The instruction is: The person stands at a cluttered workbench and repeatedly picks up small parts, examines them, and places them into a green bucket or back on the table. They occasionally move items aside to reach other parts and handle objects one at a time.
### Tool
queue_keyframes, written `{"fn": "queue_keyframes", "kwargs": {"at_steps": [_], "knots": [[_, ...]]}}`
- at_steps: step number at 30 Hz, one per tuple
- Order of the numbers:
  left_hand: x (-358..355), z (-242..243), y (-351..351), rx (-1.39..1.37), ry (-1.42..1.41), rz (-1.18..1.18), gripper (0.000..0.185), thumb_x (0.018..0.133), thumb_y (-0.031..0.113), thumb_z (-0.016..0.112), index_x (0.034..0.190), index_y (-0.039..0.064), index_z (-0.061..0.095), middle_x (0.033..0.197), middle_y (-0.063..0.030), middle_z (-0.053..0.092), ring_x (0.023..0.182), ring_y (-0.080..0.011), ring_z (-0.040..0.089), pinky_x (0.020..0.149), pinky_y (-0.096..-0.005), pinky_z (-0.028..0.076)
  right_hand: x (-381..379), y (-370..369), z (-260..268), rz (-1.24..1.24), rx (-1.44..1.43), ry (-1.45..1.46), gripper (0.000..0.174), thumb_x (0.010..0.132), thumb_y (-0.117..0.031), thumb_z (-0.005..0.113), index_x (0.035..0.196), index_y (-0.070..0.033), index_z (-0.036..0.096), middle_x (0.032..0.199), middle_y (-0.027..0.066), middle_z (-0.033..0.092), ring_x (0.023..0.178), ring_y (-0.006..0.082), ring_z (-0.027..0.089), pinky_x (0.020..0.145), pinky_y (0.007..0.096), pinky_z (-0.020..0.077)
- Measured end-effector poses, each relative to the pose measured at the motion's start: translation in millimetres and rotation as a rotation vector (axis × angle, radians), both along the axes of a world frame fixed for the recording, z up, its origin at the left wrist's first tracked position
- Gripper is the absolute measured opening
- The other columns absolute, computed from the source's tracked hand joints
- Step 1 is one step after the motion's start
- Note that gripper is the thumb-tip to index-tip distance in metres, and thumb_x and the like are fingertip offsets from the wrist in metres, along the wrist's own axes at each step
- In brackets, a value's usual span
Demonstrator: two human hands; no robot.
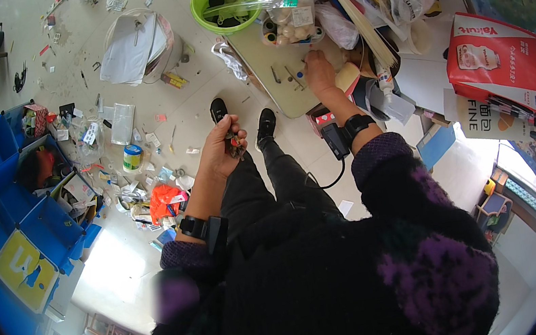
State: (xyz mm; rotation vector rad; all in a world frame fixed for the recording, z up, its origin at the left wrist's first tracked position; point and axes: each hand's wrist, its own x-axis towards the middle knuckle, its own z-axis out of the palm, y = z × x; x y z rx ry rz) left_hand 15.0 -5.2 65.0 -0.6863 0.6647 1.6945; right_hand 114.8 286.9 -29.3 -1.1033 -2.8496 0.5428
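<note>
Several small loose items, some reddish, are held in my left hand [225, 145], raised above the floor with the fingers curled round them. My right hand [320, 72] reaches down to the pale tabletop [283, 94], its fingertips at the surface; whether they pinch anything cannot be told. Just left of it lie a blue round piece [299, 74] and a few thin dark pieces [276, 74]. Beyond it stands a tub with a clear bag of pale round balls [291, 30] on it.
A lime green bucket [229, 28] stands at the table's far edge. Papers cover a white bucket [133, 47]. Litter and an orange plastic bag [165, 202] lie on the floor. Blue storage cubes [45, 224] are at the left, a red Yakult box [492, 61] at the right.
</note>
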Motion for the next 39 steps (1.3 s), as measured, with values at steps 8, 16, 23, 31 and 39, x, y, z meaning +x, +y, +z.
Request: {"fn": "queue_keyframes", "kwargs": {"at_steps": [8,16,23,31,39], "knots": [[7.5,-1.9,5.2,0.008,0.007,-0.026,0.02,0.092,0.027,0.06,0.095,0.008,0.059,0.076,0.0004,0.054,0.072,-0.0145,0.055,0.059,-0.0254,0.049,17.4,3.2,19.8,-0.313,-0.775,0.337,0.019,0.074,-0.001,0.056,0.093,0.001,0.058,0.082,0.0153,0.061,0.071,0.0282,0.062,0.064,0.0385,0.0528],[16.1,-2.8,13.7,0.005,0.009,-0.036,0.02,0.092,0.027,0.06,0.094,0.008,0.06,0.075,0.0004,0.055,0.071,-0.0154,0.057,0.059,-0.0272,0.05,47.8,1.8,31.1,-0.538,-1.537,0.517,0.012,0.076,-0.004,0.058,0.088,-0.002,0.06,0.071,0.0068,0.06,0.063,0.0179,0.059,0.06,0.0344,0.0505],[22.3,-4.1,17.9,0.001,0.008,-0.068,0.019,0.092,0.027,0.06,0.094,0.008,0.06,0.075,0.0001,0.055,0.071,-0.016,0.057,0.06,-0.0273,0.051,45.2,-36.7,13.0,0.102,-0.288,0.269,0.009,0.073,-0.008,0.062,0.081,-0.005,0.064,0.077,0.0086,0.063,0.075,0.0276,0.063,0.063,0.0359,0.0513],[27.3,-4.3,17.3,-0.016,0.007,-0.074,0.019,0.092,0.026,0.06,0.094,0.007,0.06,0.075,-0.0003,0.055,0.071,-0.0162,0.057,0.06,-0.0271,0.051,45.4,-47.0,-3.7,0.24,0.056,0.191,0.006,0.072,-0.01,0.062,0.079,-0.01,0.063,0.077,0.0093,0.062,0.077,0.0276,0.063,0.065,0.0368,0.0529],[24.2,6.7,19.2,0.044,0.051,-0.126,0.023,0.093,0.024,0.055,0.106,0.005,0.059,0.083,-0.0028,0.059,0.079,-0.0188,0.059,0.067,-0.0302,0.052,36.4,-54.0,8.3,-0.099,-0.426,0.186,0.011,0.079,-0.013,0.059,0.081,-0.003,0.06,0.076,0.0113,0.064,0.062,0.026,0.062,0.059,0.0338,0.0509]]}}
